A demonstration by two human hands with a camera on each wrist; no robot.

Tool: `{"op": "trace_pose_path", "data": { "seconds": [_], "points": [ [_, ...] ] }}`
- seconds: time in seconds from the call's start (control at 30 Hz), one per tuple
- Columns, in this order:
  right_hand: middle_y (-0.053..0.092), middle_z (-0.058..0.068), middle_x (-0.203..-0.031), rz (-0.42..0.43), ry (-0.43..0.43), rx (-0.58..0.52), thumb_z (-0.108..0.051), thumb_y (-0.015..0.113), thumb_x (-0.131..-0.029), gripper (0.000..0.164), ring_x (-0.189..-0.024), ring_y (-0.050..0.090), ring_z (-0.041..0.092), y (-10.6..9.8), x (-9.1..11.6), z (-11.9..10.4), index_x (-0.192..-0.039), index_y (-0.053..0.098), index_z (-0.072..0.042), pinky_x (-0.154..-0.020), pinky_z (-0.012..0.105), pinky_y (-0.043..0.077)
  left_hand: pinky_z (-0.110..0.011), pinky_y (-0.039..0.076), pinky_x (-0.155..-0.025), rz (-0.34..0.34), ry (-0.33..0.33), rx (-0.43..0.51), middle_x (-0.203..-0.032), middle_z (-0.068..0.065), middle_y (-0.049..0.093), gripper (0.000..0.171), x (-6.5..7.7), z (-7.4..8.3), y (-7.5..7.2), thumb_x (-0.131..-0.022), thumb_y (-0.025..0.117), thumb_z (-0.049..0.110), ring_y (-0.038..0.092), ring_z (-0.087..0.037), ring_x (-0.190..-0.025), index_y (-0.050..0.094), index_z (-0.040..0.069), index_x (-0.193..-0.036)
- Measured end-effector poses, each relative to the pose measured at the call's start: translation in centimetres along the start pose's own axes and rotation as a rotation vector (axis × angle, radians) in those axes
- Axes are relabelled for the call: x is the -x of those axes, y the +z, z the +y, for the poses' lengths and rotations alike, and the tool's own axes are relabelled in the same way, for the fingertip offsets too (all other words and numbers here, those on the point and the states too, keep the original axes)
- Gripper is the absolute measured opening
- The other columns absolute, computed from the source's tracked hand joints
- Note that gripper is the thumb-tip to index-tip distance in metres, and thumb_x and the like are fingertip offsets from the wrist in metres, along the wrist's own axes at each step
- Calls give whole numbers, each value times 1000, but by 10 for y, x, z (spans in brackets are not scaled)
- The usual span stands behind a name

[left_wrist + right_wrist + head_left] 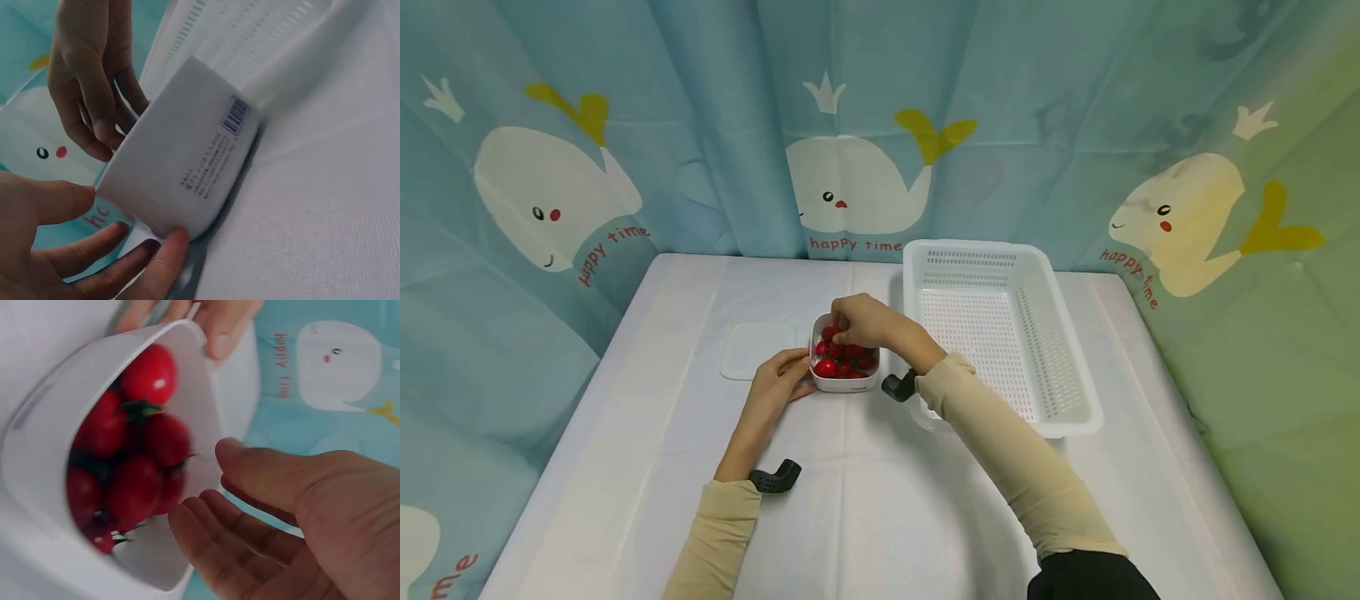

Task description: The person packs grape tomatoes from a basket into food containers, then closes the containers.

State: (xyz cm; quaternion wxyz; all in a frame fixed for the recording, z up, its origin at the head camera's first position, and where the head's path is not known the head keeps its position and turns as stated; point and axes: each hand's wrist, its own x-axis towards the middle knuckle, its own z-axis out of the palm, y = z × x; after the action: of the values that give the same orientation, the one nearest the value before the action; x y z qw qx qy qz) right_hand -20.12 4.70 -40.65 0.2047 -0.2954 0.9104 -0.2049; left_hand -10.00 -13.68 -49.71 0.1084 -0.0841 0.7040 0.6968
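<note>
A small white container (843,386) stands on the table, with several red cherry tomatoes (133,487) in it, some with green stems. My left hand (775,387) is at the container's left side, its spread fingertips touching the wall and rim. Over the far part of the container is my right hand (868,322), reaching in past the rim. In the right wrist view its fingers (194,540) are inside the container beside the tomatoes, thumb and fingertips apart with no tomato between them. Printed text and a barcode mark the container's side in the left wrist view.
To the right of the container sits a large white perforated basket (1071,350), with my right forearm crossing its near left corner. A translucent lid (760,350) lies flat to the left. A blue curtain (715,125) with whale prints hangs behind the white-covered table (662,433).
</note>
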Motion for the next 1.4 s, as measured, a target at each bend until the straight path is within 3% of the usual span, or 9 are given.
{"op": "trace_pose_path", "data": {
  "seconds": [0.2, 0.4, 0.53, 0.67, 0.8, 0.93, 1.1, 1.23, 1.4],
  "points": [
    [73, 15, -116, 100, -34, -34, -12, 71, -100, 23, -107, 65, 26, -1, 13, -18, -120, 68, -1, -97, 38, 59, -23, 63, -94, 36, 14, -34, -145, -24, 56, 42, 6, 6, -5, -109, 53, 17, 59, -23, -120, 53, -2, -147],
    [71, 15, -118, 191, -48, -32, -11, 67, -102, 24, -104, 67, 25, 13, 24, -38, -123, 67, -1, -91, 36, 60, -15, 62, -86, 147, 57, -69, -146, -22, 58, 41, 10, 11, -18, -108, 54, 12, 61, -25, -118, 55, -2, -146],
    [72, 15, -121, 252, -67, -194, -12, 65, -103, 27, -106, 71, 24, 33, 30, -51, -128, 66, -1, -88, 32, 63, -11, 61, -80, 285, 137, -123, -140, -20, 64, 36, 12, 8, -30, -107, 56, 10, 68, -15, -106, 61, -1, -140],
    [70, 12, -133, 309, -75, -347, -12, 63, -103, 34, -116, 72, 25, 57, 33, -60, -136, 63, -3, -97, 30, 63, -6, 58, -74, 426, 223, -196, -135, -18, 69, 32, 13, 5, -41, -105, 58, 9, 71, -8, -93, 66, 0, -134],
    [61, 10, -148, 321, -72, -478, -13, 61, -103, 44, -130, 65, 31, 83, 33, -67, -146, 55, -6, -107, 35, 60, -8, 51, -74, 550, 262, -278, -132, -15, 72, 30, 15, 3, -50, -105, 59, 10, 69, -13, -92, 69, 3, -132],
    [49, 14, -159, 318, -74, -580, -13, 58, -104, 55, -143, 53, 35, 108, 28, -72, -156, 43, -5, -117, 41, 52, -27, 46, -88, 645, 270, -340, -135, -20, 69, 31, 15, 1, -56, -103, 59, 7, 65, -30, -107, 68, 0, -132],
    [37, 18, -167, 332, -62, -553, -13, 59, -103, 64, -156, 35, 32, 131, 22, -74, -160, 33, -2, -131, 46, 34, -48, 44, -98, 677, 213, -354, -143, -27, 60, 36, 16, -2, -61, -102, 57, 6, 57, -44, -122, 63, -4, -137],
    [30, 26, -168, 323, -13, -516, -15, 57, -103, 64, -160, 25, 36, 145, 19, -71, -161, 32, 0, -133, 52, 27, -46, 43, -95, 670, 160, -357, -147, -27, 58, 39, 16, -6, -63, -103, 56, 8, 56, -43, -122, 61, -4, -140],
    [24, 30, -169, 301, 25, -496, -15, 56, -104, 65, -160, 22, 40, 156, 18, -67, -161, 30, 0, -132, 56, 27, -41, 43, -91, 653, 150, -364, -145, -25, 61, 40, 16, -10, -67, -103, 56, 11, 58, -41, -119, 61, -2, -141]
  ]
}}
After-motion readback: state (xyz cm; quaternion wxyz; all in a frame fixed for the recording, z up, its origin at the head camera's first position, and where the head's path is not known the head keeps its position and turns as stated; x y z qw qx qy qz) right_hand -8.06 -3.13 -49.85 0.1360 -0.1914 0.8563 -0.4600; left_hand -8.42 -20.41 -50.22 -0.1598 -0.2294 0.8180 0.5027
